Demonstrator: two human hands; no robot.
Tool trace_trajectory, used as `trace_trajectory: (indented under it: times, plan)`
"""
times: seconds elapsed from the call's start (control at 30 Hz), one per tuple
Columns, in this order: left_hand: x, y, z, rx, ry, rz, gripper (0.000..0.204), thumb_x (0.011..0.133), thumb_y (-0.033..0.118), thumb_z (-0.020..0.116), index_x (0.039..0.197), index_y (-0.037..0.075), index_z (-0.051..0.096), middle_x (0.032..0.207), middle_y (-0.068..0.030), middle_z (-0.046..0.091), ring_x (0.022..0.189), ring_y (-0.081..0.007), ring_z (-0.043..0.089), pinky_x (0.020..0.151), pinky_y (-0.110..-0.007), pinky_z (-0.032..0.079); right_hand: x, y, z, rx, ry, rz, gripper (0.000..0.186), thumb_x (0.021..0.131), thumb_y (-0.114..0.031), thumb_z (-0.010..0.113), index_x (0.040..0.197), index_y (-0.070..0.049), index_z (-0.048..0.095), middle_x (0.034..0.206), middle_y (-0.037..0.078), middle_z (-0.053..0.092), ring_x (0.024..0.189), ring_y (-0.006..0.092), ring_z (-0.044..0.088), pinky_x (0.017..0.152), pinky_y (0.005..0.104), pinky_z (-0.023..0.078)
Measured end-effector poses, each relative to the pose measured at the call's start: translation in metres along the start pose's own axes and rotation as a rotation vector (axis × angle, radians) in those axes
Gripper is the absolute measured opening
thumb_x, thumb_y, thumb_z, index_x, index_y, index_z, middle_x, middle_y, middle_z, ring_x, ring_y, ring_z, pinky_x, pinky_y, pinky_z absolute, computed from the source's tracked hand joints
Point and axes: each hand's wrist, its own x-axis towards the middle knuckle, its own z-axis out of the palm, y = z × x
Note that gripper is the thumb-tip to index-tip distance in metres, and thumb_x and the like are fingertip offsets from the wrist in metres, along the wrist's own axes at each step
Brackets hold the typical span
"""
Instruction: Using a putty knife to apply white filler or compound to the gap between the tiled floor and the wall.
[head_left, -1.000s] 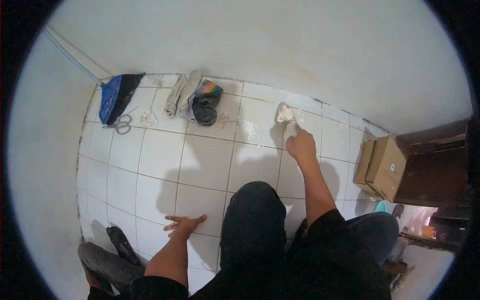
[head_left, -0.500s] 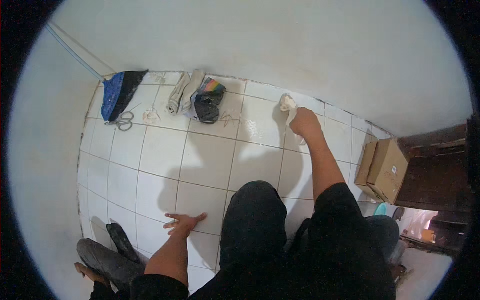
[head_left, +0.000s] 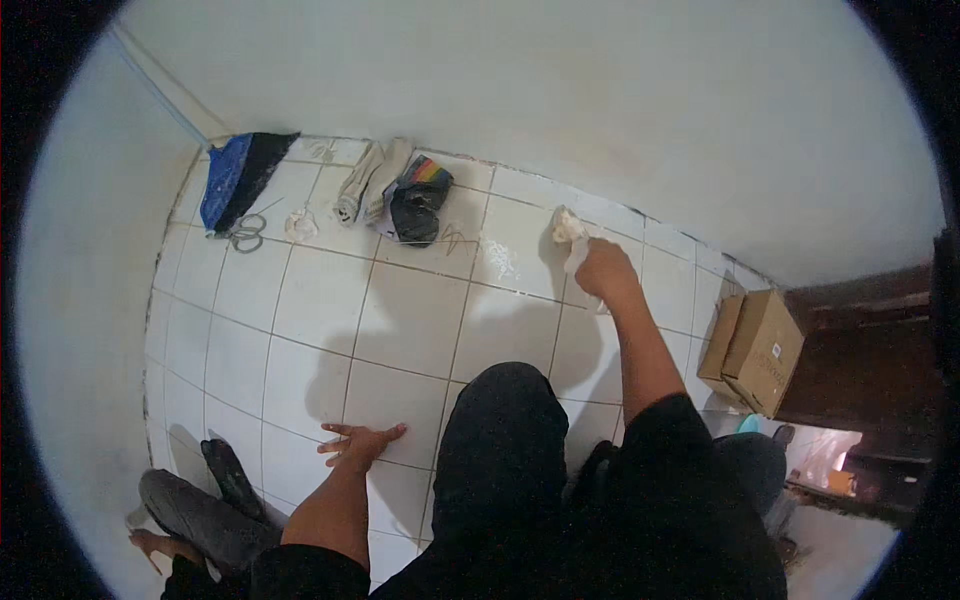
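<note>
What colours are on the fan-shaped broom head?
The fan-shaped broom head is blue on its left, black on its right, best seen in the head view.

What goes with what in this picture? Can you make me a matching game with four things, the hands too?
1. Broom
2. Left hand
3. Scissors
4. Right hand

A. Closed around a whitish wad
B. Grey, with two loop handles
C. Blue and black
D. Spread wide over the tiled floor

Right pairs: 1-C, 2-D, 3-B, 4-A
</note>
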Motion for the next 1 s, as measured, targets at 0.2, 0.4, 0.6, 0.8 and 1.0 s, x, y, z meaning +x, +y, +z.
trace_trajectory:
  times: [0.2, 0.4, 0.6, 0.8, 1.0]
  plan:
    - [-0.002, 0.01, 0.0, 0.09, -0.036, 0.021, 0.158, 0.049, 0.066, 0.081, 0.13, 0.006, -0.04, 0.139, -0.0388, -0.024, 0.13, -0.0603, -0.01, 0.102, -0.069, 0.009, 0.021, 0.008, 0.001, 0.035, 0.039, 0.028, 0.03, 0.076, -0.012, 0.055, 0.102, 0.001, 0.062, 0.1, 0.023, 0.064, 0.096, 0.0382, 0.061, 0.084, 0.0434, 0.049]
    - [-0.009, 0.004, -0.007, 0.122, -0.012, 0.009, 0.159, 0.047, 0.069, 0.079, 0.13, -0.003, -0.036, 0.136, -0.0453, -0.019, 0.129, -0.0626, -0.003, 0.104, -0.066, 0.015, -0.018, -0.011, 0.016, -0.04, -0.051, 0.045, 0.039, 0.078, -0.014, 0.053, 0.113, 0.003, 0.056, 0.103, 0.024, 0.063, 0.098, 0.0404, 0.06, 0.086, 0.0436, 0.049]
    - [-0.004, 0.005, -0.001, 0.047, -0.025, 0.015, 0.159, 0.047, 0.066, 0.082, 0.131, 0.001, -0.036, 0.138, -0.0407, -0.023, 0.129, -0.0613, -0.006, 0.104, -0.067, 0.012, -0.025, 0.039, 0.016, 0.182, 0.159, 0.094, 0.048, 0.082, -0.028, 0.053, 0.118, 0.003, 0.056, 0.115, 0.025, 0.058, 0.108, 0.037, 0.056, 0.095, 0.0402, 0.043]
    - [0.001, 0.007, 0.002, 0.075, -0.019, -0.019, 0.158, 0.047, 0.066, 0.081, 0.132, 0.007, -0.038, 0.14, -0.0379, -0.024, 0.13, -0.0602, -0.009, 0.103, -0.068, 0.009, -0.032, 0.079, 0.077, 0.45, 0.478, 0.259, 0.041, 0.08, -0.027, 0.058, 0.104, 0.006, 0.062, 0.086, 0.024, 0.066, 0.084, 0.0347, 0.064, 0.078, 0.0391, 0.049]
    - [-0.007, 0.006, -0.006, 0.055, -0.034, -0.003, 0.158, 0.048, 0.065, 0.082, 0.132, 0.007, -0.039, 0.14, -0.038, -0.025, 0.13, -0.0601, -0.011, 0.103, -0.069, 0.009, -0.034, 0.057, 0.08, 0.445, 0.508, 0.235, 0.049, 0.08, -0.023, 0.058, 0.119, 0.006, 0.052, 0.094, 0.024, 0.065, 0.078, 0.0365, 0.065, 0.075, 0.0405, 0.051]
